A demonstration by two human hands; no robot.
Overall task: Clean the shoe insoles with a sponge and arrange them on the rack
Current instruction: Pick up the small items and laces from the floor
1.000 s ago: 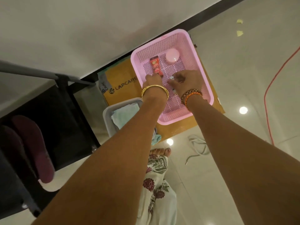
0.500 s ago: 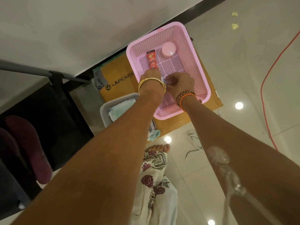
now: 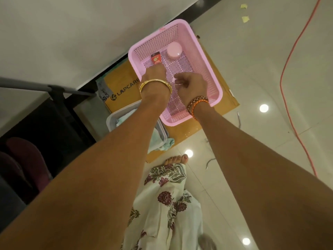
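Both hands are inside a pink basket (image 3: 212,76) on the floor. My left hand (image 3: 155,76) lies over the lower end of a red tube (image 3: 156,58) and grips it; its fingers are hidden. Just to its right, my right hand (image 3: 191,85) has its fingers curled in a pinch, apparently on a small white cap that barely shows. Two dark maroon insoles (image 3: 27,159) lie on the black rack (image 3: 59,112) at the left. No sponge is in sight.
A round pink jar (image 3: 173,50) stands in the basket's far end. The basket sits on a brown cardboard sheet (image 3: 122,87). A grey tub (image 3: 110,121) with a teal cloth (image 3: 158,143) is beside it. An orange cable (image 3: 288,112) runs over the floor at right. My foot (image 3: 177,158) is below.
The view has shifted a little. My hands have drawn slightly apart over the tube's lower end, the right one pulling back to the right.
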